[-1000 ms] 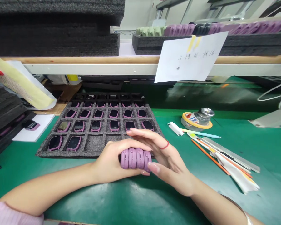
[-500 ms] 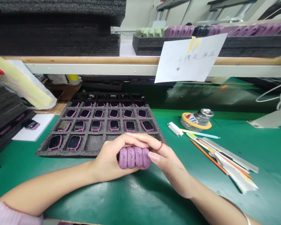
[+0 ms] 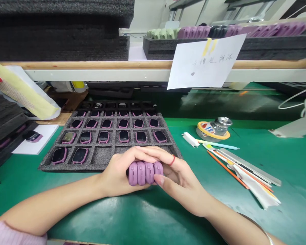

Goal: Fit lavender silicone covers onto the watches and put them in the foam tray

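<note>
A row of several purple watch cases (image 3: 145, 172) stands on edge, pressed side by side just in front of the foam tray. My left hand (image 3: 118, 173) wraps round the row from the left and over its top. My right hand (image 3: 177, 177) closes on it from the right, thumb against the end case and fingers laid over the top; a red ring is on one finger. The dark grey foam tray (image 3: 102, 157) lies beyond my hands, most of its pockets filled with purple watch cases (image 3: 123, 136) lying screen up. The near-row pockets by my hands hold nothing.
Right of the tray lie a yellow tape roll with a metal cap (image 3: 214, 128), pens and pencils (image 3: 226, 166) and paper strips. A white paper note (image 3: 204, 63) hangs from the shelf. Foam stacks (image 3: 5, 126) and a yellow-backed sheet (image 3: 22, 90) are at left.
My right hand's fingers, stretched out above the row a second ago, have come down and closed over it. The row has been lifted and shifted slightly left.
</note>
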Motion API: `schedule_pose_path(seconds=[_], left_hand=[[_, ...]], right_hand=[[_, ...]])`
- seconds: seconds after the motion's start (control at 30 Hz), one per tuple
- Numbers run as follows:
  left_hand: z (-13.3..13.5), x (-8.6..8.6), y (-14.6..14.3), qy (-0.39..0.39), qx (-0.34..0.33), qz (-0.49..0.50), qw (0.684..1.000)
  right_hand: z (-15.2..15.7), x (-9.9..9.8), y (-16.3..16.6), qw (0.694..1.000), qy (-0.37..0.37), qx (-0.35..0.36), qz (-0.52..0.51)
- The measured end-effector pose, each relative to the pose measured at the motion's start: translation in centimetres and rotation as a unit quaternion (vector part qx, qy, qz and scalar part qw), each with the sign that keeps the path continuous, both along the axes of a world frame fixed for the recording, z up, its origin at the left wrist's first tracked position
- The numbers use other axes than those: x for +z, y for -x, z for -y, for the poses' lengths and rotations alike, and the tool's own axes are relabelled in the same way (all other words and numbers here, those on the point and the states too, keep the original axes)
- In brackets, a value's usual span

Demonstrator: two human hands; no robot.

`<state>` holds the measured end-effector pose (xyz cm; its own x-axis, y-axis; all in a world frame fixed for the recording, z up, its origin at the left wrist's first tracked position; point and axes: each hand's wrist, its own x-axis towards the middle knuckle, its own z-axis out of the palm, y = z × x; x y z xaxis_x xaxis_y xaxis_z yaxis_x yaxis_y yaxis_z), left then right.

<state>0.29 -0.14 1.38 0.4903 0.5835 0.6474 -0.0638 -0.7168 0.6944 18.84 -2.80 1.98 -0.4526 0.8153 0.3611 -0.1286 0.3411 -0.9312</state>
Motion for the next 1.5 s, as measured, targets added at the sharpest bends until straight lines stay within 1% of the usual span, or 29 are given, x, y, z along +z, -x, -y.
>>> schedule_pose_path(seconds=[0.07, 0.2, 0.37, 0.47, 0.53, 0.6, 0.7, 0.77, 0.8, 0.87, 0.93, 1.03, 1.07, 1.13, 1.2, 1.23, 1.33, 1.37, 1.4, 1.5], left_hand=[[0.0, 0.0, 0.0, -0.001, 0.002, 0.000, 1.000], [-0.1, -0.2, 0.1, 0.002, -0.009, 0.008, 1.000], [0.0, -0.3, 0.2, 0.004, 0.017, -0.005, 1.000], [0.0, -0.4, 0.3, 0.005, 0.017, -0.008, 1.000], [0.0, -0.6, 0.4, 0.009, 0.028, -0.007, 1.000], [-0.1, -0.8, 0.5, 0.017, 0.027, -0.002, 0.999], [-0.3, -1.2, 0.7, 0.040, 0.006, 0.002, 0.999], [-0.4, -1.4, 0.8, 0.047, 0.008, 0.003, 0.999], [-0.4, -1.4, 0.9, 0.047, 0.018, -0.003, 0.999], [-0.5, -1.5, 1.0, 0.039, 0.039, -0.021, 0.998], [-0.5, -1.4, 1.1, 0.033, 0.054, -0.045, 0.997], [-0.5, -1.3, 1.2, 0.046, 0.048, -0.071, 0.995], [-0.5, -1.2, 1.2, 0.058, 0.041, -0.079, 0.994], [-0.5, -1.1, 1.1, 0.089, 0.037, -0.093, 0.991], [-0.5, -0.9, 1.0, 0.113, 0.048, -0.097, 0.988], [-0.6, -0.8, 1.0, 0.116, 0.058, -0.092, 0.987], [-0.7, -0.5, 0.9, 0.110, 0.091, -0.065, 0.988], [-0.8, -0.4, 0.8, 0.110, 0.097, -0.057, 0.987], [-0.8, -0.3, 0.8, 0.113, 0.098, -0.052, 0.987], [-0.7, -0.4, 0.6, 0.143, 0.080, -0.042, 0.986]], right_hand=[[0.0, 0.1, 0.0, 1.000, 0.009, 0.004, -0.003], [0.0, 0.1, 0.2, 1.000, 0.006, -0.003, -0.007], [0.0, 0.0, 0.1, 1.000, 0.027, 0.004, -0.005], [0.0, -0.1, -0.1, 1.000, 0.014, 0.012, 0.003], [-0.1, -0.2, -0.2, 0.999, -0.023, 0.012, 0.026], [-0.3, -0.3, -0.3, 0.992, -0.096, -0.013, 0.080], [-0.7, -0.2, -0.5, 0.958, -0.213, -0.115, 0.155], [-1.0, -0.1, -0.6, 0.933, -0.262, -0.178, 0.172], [-1.1, 0.0, -0.7, 0.923, -0.281, -0.197, 0.177], [-1.2, 0.0, -0.8, 0.904, -0.318, -0.211, 0.191], [-1.3, -0.1, -0.7, 0.889, -0.351, -0.204, 0.210], [-1.2, -0.3, -0.5, 0.874, -0.385, -0.187, 0.228], [-1.2, -0.3, -0.5, 0.875, -0.388, -0.185, 0.223], [-1.0, 0.0, -0.5, 0.886, -0.375, -0.194, 0.195], [-1.0, 0.6, -1.0, 0.900, -0.339, -0.222, 0.158], [-1.0, 1.0, -1.3, 0.903, -0.326, -0.238, 0.147], [-1.5, 1.8, -2.3, 0.895, -0.316, -0.260, 0.177], [-1.7, 1.8, -2.5, 0.896, -0.309, -0.254, 0.192], [-1.8, 1.7, -2.5, 0.904, -0.293, -0.239, 0.198], [-2.0, 0.8, -1.8, 0.951, -0.202, -0.175, 0.153]])
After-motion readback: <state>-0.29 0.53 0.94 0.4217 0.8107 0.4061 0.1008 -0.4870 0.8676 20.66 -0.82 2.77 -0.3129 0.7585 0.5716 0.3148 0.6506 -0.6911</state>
